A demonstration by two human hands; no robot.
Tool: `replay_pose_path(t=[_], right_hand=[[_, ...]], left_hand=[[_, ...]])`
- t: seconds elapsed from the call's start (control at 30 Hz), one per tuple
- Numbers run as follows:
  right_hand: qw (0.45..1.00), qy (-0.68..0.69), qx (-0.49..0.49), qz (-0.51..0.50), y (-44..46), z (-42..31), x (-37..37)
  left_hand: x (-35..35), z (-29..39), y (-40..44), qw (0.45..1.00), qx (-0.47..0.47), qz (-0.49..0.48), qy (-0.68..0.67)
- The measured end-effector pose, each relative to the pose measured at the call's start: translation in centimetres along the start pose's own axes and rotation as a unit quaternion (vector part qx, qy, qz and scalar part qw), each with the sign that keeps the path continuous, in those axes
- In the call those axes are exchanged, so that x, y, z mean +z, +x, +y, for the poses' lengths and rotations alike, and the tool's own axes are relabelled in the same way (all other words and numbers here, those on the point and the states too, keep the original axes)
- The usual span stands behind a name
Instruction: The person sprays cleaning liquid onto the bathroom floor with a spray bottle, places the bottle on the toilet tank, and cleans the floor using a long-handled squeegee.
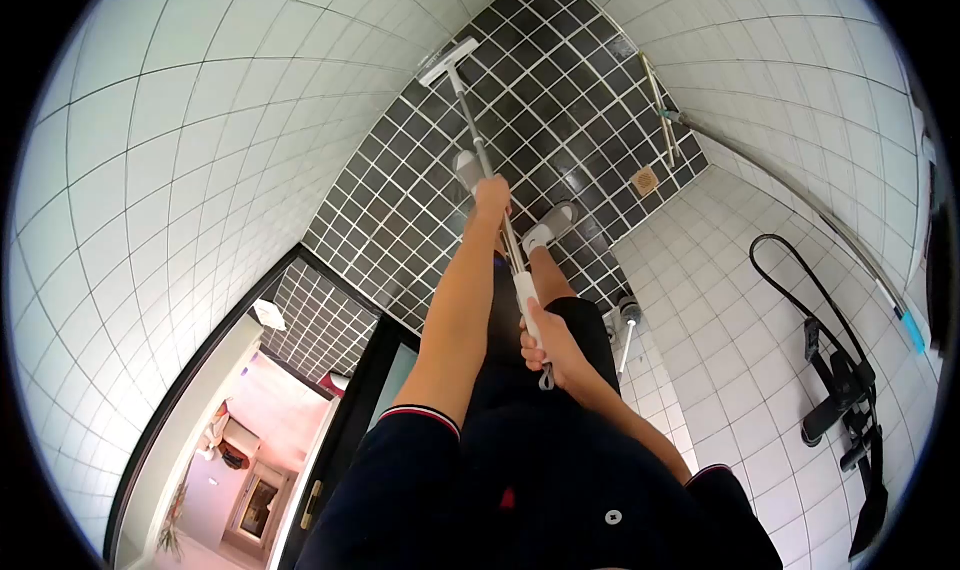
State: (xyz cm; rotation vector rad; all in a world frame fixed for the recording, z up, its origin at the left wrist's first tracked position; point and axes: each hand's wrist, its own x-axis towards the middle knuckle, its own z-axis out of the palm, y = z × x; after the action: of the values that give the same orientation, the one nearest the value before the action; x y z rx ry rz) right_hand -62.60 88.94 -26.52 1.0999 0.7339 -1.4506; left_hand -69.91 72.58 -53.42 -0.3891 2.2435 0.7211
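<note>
A long-handled floor squeegee (475, 130) slants across the middle of the view. Its white T-shaped head (448, 63) rests on the dark tiled floor (560, 80), close to the left wall. My left hand (491, 198) is closed around the metal pole about halfway along. Lower down, nearer my body, my right hand (552, 344) wraps the white grip, with a hanging loop (546, 377) sticking out beneath it. Two feet in grey-white slippers (550, 227) stand on the tiles on either side of the pole, partly behind my left hand.
A flat mop (790, 180) with a blue-tipped handle leans along the right wall. Close by is a square floor drain (645, 180). Black shower fittings (845, 390) with a looping hose hang on the right. A toilet brush (629, 315) stands near my leg. At lower left is a black-framed doorway (205, 370).
</note>
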Motion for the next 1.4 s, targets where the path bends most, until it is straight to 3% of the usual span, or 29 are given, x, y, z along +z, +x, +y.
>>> replay_pose_path(t=[0.03,0.07,0.13,0.2,0.3,0.33,0.43,0.63,0.73,0.8,0.87,1.0,1.17,1.23,1.3,1.37,1.4], right_hand=[[0.999,-0.034,-0.003,0.006,0.2,0.8,-0.5],[0.998,-0.069,-0.007,0.012,0.5,1.2,-1.0],[0.996,-0.089,0.007,0.020,0.7,1.3,-2.4],[0.993,-0.110,0.014,0.038,1.5,0.8,-4.8],[0.996,-0.079,0.006,0.030,2.5,-0.7,-8.7],[0.996,-0.080,0.008,0.027,2.8,-1.0,-9.8],[0.992,-0.103,0.006,0.074,3.2,-1.3,-12.7],[0.992,-0.098,0.001,0.085,3.7,-3.9,-16.2],[0.995,-0.066,0.000,0.079,2.8,-4.9,-16.7],[0.997,-0.034,0.013,0.070,2.2,-4.2,-17.1],[0.997,-0.016,0.024,0.073,1.1,-2.9,-17.4],[0.997,0.004,0.029,0.074,-1.4,-1.0,-19.1],[0.993,-0.031,0.036,0.107,-5.2,0.0,-20.4],[0.992,-0.035,0.032,0.118,-5.9,0.2,-20.6],[0.995,-0.036,0.029,0.085,-6.0,0.1,-21.3],[0.995,-0.031,0.037,0.084,-6.0,-1.2,-20.5],[0.996,-0.029,0.040,0.073,-5.9,-1.9,-20.0]], left_hand=[[1.4,-1.5,-0.9,1.000,-0.015,-0.015,-0.023],[6.2,-5.2,-0.3,0.976,0.014,0.076,-0.204],[7.7,-5.9,-1.0,0.911,0.045,0.166,-0.375],[3.2,-1.1,-3.1,0.848,-0.292,0.059,-0.437],[8.8,-2.7,-0.5,0.822,-0.244,0.085,-0.507],[12.2,-1.8,2.1,0.863,-0.294,0.191,-0.364],[7.8,4.5,-0.1,0.823,-0.315,0.135,-0.452],[11.7,6.3,2.8,0.827,-0.250,0.159,-0.479],[9.7,9.5,2.6,0.803,-0.278,0.173,-0.498],[15.4,6.9,3.7,0.835,-0.261,0.190,-0.447],[14.8,7.8,2.7,0.864,-0.233,0.209,-0.395],[13.2,11.8,-2.3,0.833,-0.268,0.150,-0.460],[16.4,13.2,-5.7,0.816,-0.259,0.104,-0.507],[17.4,13.8,-6.6,0.750,-0.254,0.100,-0.602],[17.8,13.3,-6.6,0.747,-0.254,0.070,-0.610],[15.8,14.0,-6.6,0.618,-0.241,0.050,-0.746],[14.8,14.0,-6.5,0.622,-0.243,0.051,-0.743]])
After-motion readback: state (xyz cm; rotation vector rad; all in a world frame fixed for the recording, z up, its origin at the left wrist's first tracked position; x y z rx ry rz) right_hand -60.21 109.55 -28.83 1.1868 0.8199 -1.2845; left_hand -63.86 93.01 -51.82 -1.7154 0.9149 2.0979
